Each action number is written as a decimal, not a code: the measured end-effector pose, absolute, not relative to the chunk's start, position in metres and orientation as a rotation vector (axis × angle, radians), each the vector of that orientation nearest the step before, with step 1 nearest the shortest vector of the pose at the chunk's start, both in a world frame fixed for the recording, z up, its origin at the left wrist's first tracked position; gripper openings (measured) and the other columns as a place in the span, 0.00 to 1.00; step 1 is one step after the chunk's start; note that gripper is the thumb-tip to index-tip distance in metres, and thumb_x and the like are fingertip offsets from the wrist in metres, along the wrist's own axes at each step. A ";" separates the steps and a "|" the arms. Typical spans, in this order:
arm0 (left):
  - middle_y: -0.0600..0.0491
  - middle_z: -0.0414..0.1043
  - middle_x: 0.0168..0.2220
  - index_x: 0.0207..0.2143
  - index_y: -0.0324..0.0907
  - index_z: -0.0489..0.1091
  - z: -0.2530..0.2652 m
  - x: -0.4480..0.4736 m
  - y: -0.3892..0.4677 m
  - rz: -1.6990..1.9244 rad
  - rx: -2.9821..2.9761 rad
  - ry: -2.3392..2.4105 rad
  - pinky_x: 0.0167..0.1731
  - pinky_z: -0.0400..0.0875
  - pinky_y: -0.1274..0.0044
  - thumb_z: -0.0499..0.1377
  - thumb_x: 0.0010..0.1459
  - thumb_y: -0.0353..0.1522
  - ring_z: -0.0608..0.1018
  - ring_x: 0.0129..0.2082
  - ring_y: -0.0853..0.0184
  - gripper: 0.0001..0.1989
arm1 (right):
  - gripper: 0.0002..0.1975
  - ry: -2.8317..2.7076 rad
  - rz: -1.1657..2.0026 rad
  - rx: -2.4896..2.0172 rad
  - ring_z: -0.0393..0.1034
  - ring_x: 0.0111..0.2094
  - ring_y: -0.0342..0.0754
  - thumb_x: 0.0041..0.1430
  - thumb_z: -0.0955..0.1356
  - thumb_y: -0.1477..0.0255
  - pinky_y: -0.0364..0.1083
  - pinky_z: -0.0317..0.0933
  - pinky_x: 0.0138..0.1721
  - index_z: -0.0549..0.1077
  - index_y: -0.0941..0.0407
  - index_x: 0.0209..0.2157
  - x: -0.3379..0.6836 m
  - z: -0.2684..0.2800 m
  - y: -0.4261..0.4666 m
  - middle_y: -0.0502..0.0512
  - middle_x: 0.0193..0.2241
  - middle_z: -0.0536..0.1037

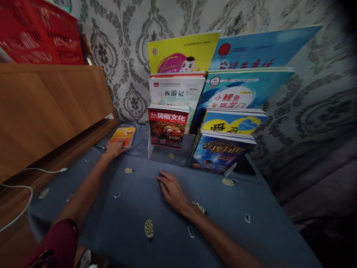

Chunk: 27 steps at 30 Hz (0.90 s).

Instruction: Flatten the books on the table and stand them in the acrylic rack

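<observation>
At the back left of the table, my left hand [115,149] lies over the lower part of an orange-and-yellow book [126,136]. Its fingers are stretched across the cover, and the book rests flat on the cloth. My right hand [173,191] is open and holds nothing, its fingers reaching forward over the cloth. Just beyond it stands a clear acrylic book rack [167,155] with books in two columns. A small red-and-black book [169,128] is at the front of the left column. A dark blue book [217,152] fronts the right one.
Blue patterned cloth [125,208] covers the table. A wooden cabinet [52,111] borders the left side, with a red plastic basket [60,37] on top. A white cable [47,171] lies near the left edge. Behind the rack is a patterned wall [131,74].
</observation>
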<state>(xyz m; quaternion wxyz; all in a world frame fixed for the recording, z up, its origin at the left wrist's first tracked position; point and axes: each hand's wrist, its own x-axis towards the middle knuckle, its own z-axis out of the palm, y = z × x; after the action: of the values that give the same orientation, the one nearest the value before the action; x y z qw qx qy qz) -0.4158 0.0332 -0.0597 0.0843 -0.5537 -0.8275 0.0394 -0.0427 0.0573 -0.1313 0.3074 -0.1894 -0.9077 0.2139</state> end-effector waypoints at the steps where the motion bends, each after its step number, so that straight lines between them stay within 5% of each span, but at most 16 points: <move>1: 0.39 0.64 0.64 0.60 0.43 0.63 -0.058 -0.416 0.033 0.133 -1.659 -2.464 0.59 0.61 0.55 0.54 0.67 0.43 0.69 0.62 0.49 0.23 | 0.18 -2.406 0.562 -0.499 0.68 0.60 0.56 0.66 0.62 0.75 0.60 0.63 0.61 0.76 0.57 0.52 -0.043 -0.131 0.057 0.65 0.58 0.73; 17: 0.34 0.67 0.59 0.57 0.38 0.64 -0.057 -0.423 0.057 0.207 -1.655 -2.423 0.52 0.68 0.64 0.50 0.69 0.43 0.74 0.57 0.50 0.22 | 0.17 -2.415 0.496 -0.497 0.69 0.59 0.57 0.65 0.62 0.76 0.61 0.64 0.60 0.77 0.55 0.51 -0.042 -0.127 0.054 0.63 0.58 0.74; 27: 0.43 0.77 0.51 0.50 0.43 0.73 -0.034 -0.455 0.076 0.312 -1.826 -2.363 0.51 0.69 0.71 0.52 0.66 0.44 0.77 0.51 0.55 0.19 | 0.18 -2.415 0.500 -0.458 0.69 0.59 0.56 0.65 0.62 0.77 0.60 0.65 0.59 0.77 0.56 0.51 -0.043 -0.123 0.055 0.63 0.57 0.75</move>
<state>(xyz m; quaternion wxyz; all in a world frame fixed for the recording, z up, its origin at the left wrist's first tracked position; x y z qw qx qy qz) -0.4547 0.0757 -0.0340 0.0696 -0.6067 -0.7851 0.1038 -0.0433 0.0546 -0.1226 0.3115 -0.1736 -0.9149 0.1893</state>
